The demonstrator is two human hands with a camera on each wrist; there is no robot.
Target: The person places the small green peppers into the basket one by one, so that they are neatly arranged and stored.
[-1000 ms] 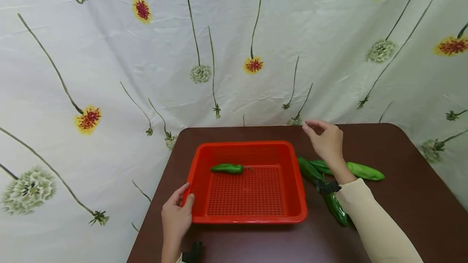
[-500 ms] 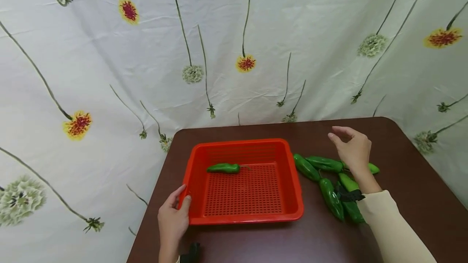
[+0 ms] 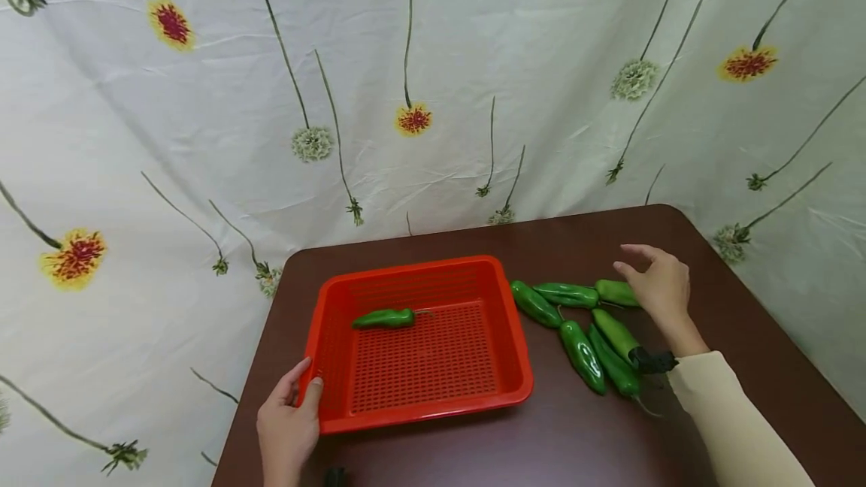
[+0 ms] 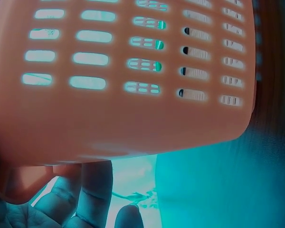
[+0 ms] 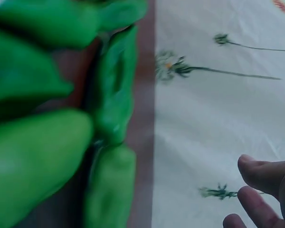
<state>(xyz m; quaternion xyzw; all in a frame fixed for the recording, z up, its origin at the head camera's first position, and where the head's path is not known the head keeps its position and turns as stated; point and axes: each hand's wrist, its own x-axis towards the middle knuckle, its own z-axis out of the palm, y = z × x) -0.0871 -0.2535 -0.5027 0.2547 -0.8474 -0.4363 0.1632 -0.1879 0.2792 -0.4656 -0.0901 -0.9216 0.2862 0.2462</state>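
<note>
My left hand (image 3: 291, 415) grips the left rim of a red plastic basket (image 3: 422, 418), thumb over the edge and fingers along the outside. One green pepper (image 3: 384, 319) lies inside on the slotted floor, its thin stem pointing right. In the left wrist view the slotted basket wall (image 4: 128, 118) fills most of the picture, above the fingers. On the other side my right hand (image 3: 663, 288) hovers with thumb and fingers apart, holding nothing. Beneath it shows a light green pepper (image 3: 616, 292), partly hidden by the hand. The right wrist view shows the thumb and fingers (image 5: 263, 190) spread.
Several more green peppers lie right of the basket, among them a dark one (image 3: 582, 358) and a paler one (image 3: 614, 333) close to the wristband (image 3: 651, 361). The brown table (image 3: 419, 246) has rounded far corners. A white flowered cloth (image 3: 473, 36) hangs behind it.
My right hand has moved right, away from the basket and over the far peppers. The head view has turned right, so basket and left hand appear farther left; the left hand keeps its grip.
</note>
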